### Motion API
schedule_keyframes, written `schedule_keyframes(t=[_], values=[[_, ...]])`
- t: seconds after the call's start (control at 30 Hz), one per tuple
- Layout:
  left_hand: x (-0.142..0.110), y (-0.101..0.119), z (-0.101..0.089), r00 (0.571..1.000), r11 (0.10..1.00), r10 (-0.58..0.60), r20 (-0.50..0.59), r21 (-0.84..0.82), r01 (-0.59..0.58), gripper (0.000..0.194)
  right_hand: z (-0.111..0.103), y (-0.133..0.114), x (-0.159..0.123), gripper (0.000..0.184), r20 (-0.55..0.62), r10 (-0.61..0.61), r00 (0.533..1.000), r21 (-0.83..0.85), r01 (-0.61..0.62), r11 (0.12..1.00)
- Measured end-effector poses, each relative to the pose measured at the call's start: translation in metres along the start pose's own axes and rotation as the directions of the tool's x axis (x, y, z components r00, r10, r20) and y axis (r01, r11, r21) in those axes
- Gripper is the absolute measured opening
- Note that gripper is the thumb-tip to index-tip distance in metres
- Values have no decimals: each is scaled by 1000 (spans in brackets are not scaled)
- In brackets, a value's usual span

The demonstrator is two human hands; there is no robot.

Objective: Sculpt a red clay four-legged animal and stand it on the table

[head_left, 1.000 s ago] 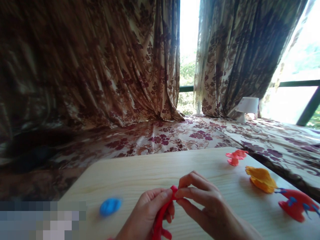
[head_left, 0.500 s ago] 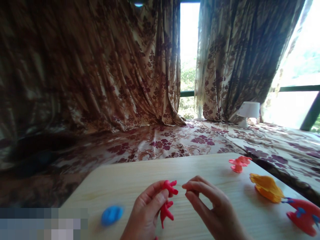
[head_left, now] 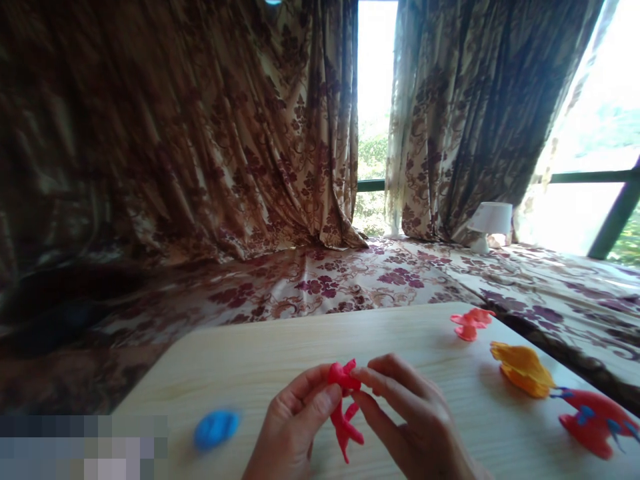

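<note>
My left hand [head_left: 293, 427] and my right hand [head_left: 415, 420] meet over the near edge of a light wooden table [head_left: 280, 353]. Both pinch a small red clay figure [head_left: 344, 407] with thin branching limbs; its top sits between my fingertips and its lower part hangs down between the hands. Fingers of both hands are closed on the figure. A blue clay lump [head_left: 216, 428] lies on the table to the left of my left hand.
On the table's right side lie a small pink-red clay piece [head_left: 470, 323], an orange clay shape [head_left: 523, 368] and a red clay figure with blue marks [head_left: 593, 420]. Beyond the table is a floral-covered surface [head_left: 350, 273], curtains [head_left: 200, 133] and a white lamp [head_left: 490, 223].
My right hand, apart from the red figure half a second ago, has come back to pinch its top. The figure has turned and its limbs now hang lower.
</note>
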State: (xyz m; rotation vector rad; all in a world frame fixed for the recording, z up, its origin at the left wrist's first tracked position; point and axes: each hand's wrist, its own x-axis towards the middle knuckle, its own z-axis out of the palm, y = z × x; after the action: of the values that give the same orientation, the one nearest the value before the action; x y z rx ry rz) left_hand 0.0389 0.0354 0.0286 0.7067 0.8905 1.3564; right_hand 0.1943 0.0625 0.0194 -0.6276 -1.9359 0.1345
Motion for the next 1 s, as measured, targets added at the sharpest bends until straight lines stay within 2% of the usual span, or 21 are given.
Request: schedule_keyframes(t=[0.27, 0.43, 0.63, 0.73, 0.83, 0.93, 1.0], values=[[0, -2, 0, 1000, 1000, 15, 22, 17, -16, 31, -1, 0, 0, 18, 8, 25, 1000, 46, -25, 999], [0, -3, 0, 999, 1000, 24, 33, 0, -24, 30, -4, -1, 1, 25, -11, -23, 1000, -61, 22, 998], [1, -8, -3, 998, 998, 20, 54, 57, -23, 29, -1, -4, 2, 28, 1, -87, 996, -50, 87, 995], [2, -6, -4, 1000, 997, 18, 26, 70, -20, 29, -4, -5, 4, 26, 16, -112, 994, -75, 113, 991], [3, -2, -4, 999, 994, 50, -16, 100, -48, 31, -11, -4, 5, 27, -34, -43, 998, -67, 41, 997], [1, 2, -1, 995, 989, 95, -43, 121, -89, 31, -15, -2, 6, 17, -126, 91, 988, 14, -90, 996], [-1, 3, 2, 993, 989, 99, -59, 120, -92, 31, -15, -1, 6, 13, -130, 127, 983, 67, -119, 991]])
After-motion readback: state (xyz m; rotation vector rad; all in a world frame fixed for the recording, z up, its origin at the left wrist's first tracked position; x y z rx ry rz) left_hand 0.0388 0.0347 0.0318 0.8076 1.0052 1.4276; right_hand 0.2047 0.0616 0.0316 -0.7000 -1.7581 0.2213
